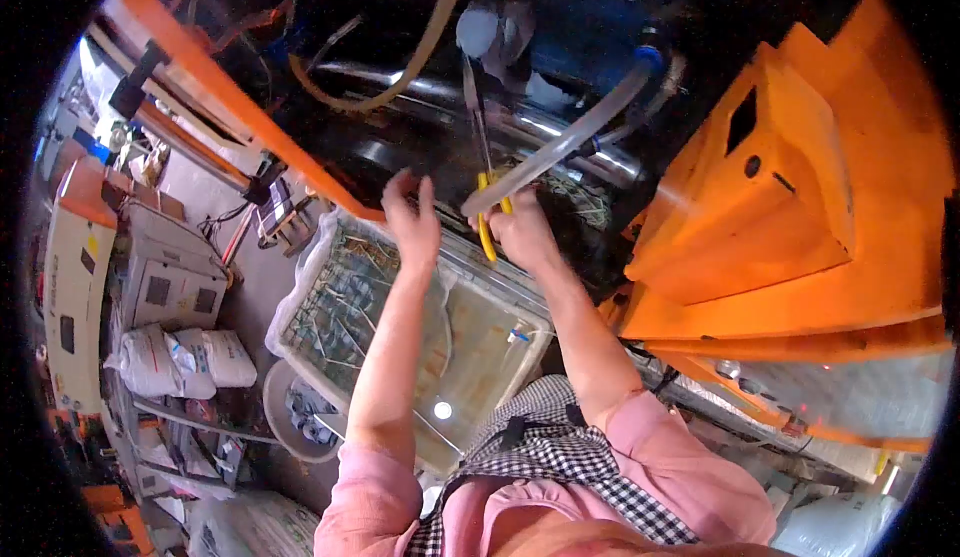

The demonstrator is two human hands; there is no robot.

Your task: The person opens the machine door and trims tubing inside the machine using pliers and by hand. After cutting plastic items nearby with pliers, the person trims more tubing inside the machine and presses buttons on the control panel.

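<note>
My right hand (525, 229) is closed around the yellow handles of a pair of long-nose pliers (484, 187). Their long metal jaws point up into the dark machine, and the tips reach the underside of a whitish rounded piece (478, 32). Whether they grip it, I cannot tell. Just left of the pliers, my left hand (410, 219) is raised with fingers apart and holds nothing. A clear hose (565, 147) runs down from the upper right and passes in front of the pliers, close to my right hand.
Below my forearms stands a white tub (300, 297) of cloudy water with thin strips in it. Orange machine panels rise at right (740, 197) and left (235, 87). A tan hose (415, 62) loops overhead. White sacks (190, 362) and a round bucket (283, 427) stand at left.
</note>
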